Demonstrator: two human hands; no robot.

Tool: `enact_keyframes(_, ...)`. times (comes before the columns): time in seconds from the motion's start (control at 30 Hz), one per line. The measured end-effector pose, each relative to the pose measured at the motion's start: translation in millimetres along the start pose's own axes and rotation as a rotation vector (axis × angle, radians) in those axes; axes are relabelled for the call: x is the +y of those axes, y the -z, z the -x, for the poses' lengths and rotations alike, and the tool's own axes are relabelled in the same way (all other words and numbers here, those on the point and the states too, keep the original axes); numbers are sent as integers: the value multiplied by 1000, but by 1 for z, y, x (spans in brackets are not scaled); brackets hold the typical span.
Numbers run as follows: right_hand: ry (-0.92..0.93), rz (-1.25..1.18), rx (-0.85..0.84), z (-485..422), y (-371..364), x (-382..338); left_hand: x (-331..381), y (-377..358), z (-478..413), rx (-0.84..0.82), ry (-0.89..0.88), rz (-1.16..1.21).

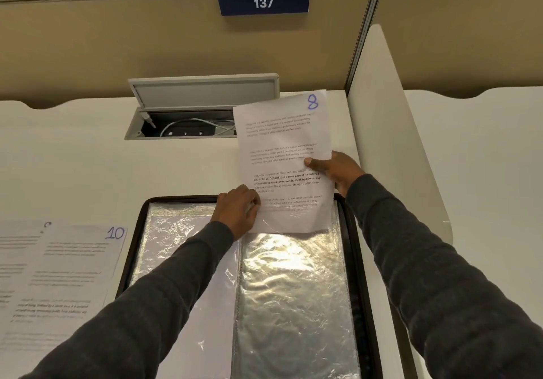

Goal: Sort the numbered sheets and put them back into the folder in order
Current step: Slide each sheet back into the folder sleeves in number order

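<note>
A black folder (130, 252) lies open on the desk, showing shiny plastic sleeves on both pages. A printed sheet marked 8 (282, 143) stands with its bottom edge inside the top of the right-hand sleeve (293, 290). My right hand (335, 170) pinches the sheet's right edge, thumb on the front. My left hand (239, 209) grips the sleeve's top edge at the sheet's lower left corner. The left-hand sleeve holds a white sheet. On the desk to the left lies a sheet marked 10 (73, 275), with another sheet partly under it.
An open cable hatch (188, 122) with a white cable sits in the desk behind the folder. A cream divider panel (390, 143) rises on the right. A tan partition with a sign reading 137 (263, 2) closes the back.
</note>
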State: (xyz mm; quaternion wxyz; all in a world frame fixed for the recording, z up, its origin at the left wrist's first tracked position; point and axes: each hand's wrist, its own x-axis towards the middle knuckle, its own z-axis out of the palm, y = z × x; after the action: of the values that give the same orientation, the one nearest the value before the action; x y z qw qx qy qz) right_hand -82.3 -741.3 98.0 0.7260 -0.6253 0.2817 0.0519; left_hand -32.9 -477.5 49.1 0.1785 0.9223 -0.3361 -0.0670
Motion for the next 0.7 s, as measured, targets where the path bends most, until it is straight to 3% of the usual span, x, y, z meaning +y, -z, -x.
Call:
enact_keyframes(0.2,-115,174,-6,0,-7,9,1,-6,-1,119,-19,-58)
enact_keyframes(0.43,-147,355,-24,15,-14,18,30,-3,-26,74,-80,-8)
enact_keyframes(0.57,-104,416,-34,25,-14,25,50,10,-58,135,4,63)
enact_keyframes(0.7,-99,327,-41,35,-10,33,65,24,-102,56,109,114)
